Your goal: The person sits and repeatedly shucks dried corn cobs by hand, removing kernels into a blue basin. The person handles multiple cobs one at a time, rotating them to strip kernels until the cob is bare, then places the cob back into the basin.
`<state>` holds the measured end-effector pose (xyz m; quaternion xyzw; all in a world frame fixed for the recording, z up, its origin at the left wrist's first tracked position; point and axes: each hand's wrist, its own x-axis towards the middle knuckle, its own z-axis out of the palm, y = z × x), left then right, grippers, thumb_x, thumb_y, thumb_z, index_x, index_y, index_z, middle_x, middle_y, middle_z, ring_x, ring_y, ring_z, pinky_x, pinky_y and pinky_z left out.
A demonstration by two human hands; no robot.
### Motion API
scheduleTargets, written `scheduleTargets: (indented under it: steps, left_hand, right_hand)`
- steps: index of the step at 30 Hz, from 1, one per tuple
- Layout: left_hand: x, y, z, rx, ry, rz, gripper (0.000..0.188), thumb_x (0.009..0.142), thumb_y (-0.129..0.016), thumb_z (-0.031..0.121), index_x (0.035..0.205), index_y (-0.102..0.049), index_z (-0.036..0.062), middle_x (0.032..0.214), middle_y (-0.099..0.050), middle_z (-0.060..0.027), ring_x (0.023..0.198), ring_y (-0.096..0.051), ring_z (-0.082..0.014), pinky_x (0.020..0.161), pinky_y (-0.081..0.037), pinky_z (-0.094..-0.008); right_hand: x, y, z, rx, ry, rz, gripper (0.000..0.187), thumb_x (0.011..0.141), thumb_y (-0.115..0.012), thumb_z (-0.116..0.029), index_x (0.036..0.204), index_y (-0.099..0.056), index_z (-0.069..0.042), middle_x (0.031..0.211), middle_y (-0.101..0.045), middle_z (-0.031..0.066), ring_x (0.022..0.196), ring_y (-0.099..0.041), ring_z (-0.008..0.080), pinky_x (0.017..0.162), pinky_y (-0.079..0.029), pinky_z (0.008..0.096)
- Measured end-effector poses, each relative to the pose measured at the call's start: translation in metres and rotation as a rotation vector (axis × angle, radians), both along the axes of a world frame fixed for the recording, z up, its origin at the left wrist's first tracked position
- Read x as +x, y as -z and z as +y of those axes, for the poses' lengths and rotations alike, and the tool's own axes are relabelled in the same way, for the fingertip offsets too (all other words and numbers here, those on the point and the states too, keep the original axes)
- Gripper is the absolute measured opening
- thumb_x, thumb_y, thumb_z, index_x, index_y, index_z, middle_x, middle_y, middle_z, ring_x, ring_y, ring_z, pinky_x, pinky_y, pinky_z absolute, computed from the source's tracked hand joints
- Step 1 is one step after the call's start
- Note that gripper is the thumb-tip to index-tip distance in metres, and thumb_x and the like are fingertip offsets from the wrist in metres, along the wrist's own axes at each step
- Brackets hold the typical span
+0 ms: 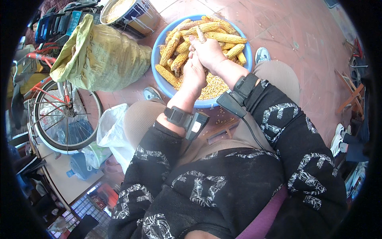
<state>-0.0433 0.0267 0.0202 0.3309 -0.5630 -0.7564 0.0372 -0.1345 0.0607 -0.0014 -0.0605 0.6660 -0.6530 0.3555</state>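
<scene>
My right hand (209,53) is closed around a corn cob (201,35), whose pale, mostly bare end sticks up past the thumb. Just below and to the left, my left hand (193,74) is closed and pressed close against the right one; what lies inside its fingers is hidden. Both hands are over a round blue basin (157,75). Yellow ears of corn (226,38) are heaped in its far and left parts. Loose corn kernels (213,88) lie at its near side, under my wrists.
A yellow woven sack (115,59) stands left of the basin, with a bucket (147,20) behind it. A bicycle wheel (67,113) and white plastic bags (115,131) are at the left. Kernels are scattered on the tiled floor (286,36). Another person's shoe (337,139) shows at the right.
</scene>
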Motion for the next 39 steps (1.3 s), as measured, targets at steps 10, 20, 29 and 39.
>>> scheduleTargets:
  steps: [10, 20, 29, 39]
  left_hand:
    - [-0.003, -0.004, -0.009, 0.236, -0.034, -0.089, 0.042, 0.096, -0.032, 0.05, 0.091, -0.049, 0.0126, 0.053, -0.036, 0.0016, 0.04, -0.029, -0.0092, 0.039, -0.026, -0.0243]
    - [-0.005, -0.008, -0.008, 0.1, -0.096, -0.027, 0.043, 0.094, -0.036, 0.055, 0.096, -0.05, 0.0143, 0.065, -0.044, -0.0021, 0.044, -0.035, -0.009, 0.038, -0.027, -0.023]
    - [-0.005, -0.008, 0.002, 0.028, -0.035, -0.046, 0.044, 0.095, -0.034, 0.052, 0.092, -0.052, 0.0126, 0.052, -0.035, 0.0019, 0.038, -0.029, -0.0076, 0.035, -0.023, -0.0238]
    - [-0.001, -0.007, -0.019, 0.32, -0.04, 0.055, 0.036, 0.097, -0.032, 0.045, 0.108, -0.043, 0.012, 0.061, -0.042, -0.0021, 0.041, -0.036, -0.0092, 0.036, -0.033, -0.0236]
  right_hand:
    - [-0.01, 0.006, 0.002, 0.075, 0.01, 0.155, 0.046, 0.087, -0.058, -0.042, 0.09, -0.065, 0.003, 0.073, -0.065, 0.0167, 0.071, -0.064, 0.0256, 0.066, -0.049, 0.0378]
    - [0.004, -0.029, 0.007, -0.266, -0.036, -0.265, 0.036, 0.094, -0.049, -0.036, 0.091, -0.058, -0.001, 0.078, -0.062, 0.0083, 0.07, -0.058, 0.017, 0.066, -0.048, 0.0286]
    - [-0.004, 0.003, -0.003, 0.061, 0.066, 0.124, 0.042, 0.089, -0.055, -0.04, 0.085, -0.063, 0.001, 0.072, -0.064, 0.0109, 0.066, -0.061, 0.0209, 0.064, -0.049, 0.0338]
    - [-0.011, -0.024, 0.013, -0.253, -0.106, -0.307, 0.04, 0.095, -0.048, -0.039, 0.091, -0.059, -0.001, 0.082, -0.064, 0.0101, 0.075, -0.06, 0.0185, 0.069, -0.049, 0.0326]
